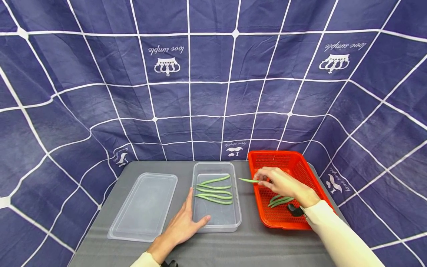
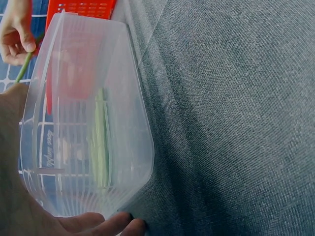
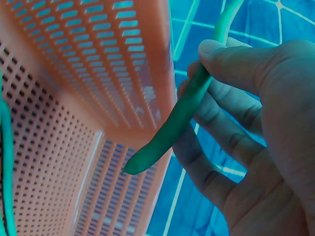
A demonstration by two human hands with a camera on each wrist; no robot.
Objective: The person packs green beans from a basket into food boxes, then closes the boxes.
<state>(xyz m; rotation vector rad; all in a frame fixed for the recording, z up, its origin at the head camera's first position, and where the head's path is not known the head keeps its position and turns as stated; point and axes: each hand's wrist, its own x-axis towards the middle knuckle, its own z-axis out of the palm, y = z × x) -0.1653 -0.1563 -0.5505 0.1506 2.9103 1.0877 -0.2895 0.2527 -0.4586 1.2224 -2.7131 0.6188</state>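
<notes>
Between the thumb and fingertips of my right hand is one green bean, held over the left edge of the red basket. Its slim end points left toward the clear plastic container. Several green beans lie side by side across the container's bottom. My left hand rests against the container's near left corner, fingers extended along the left wall and thumb at the front rim. More green beans sit in the basket, partly hidden under my right wrist.
A flat translucent lid lies on the grey table cloth left of the container. Dark blue checked fabric hangs behind the table and along both sides.
</notes>
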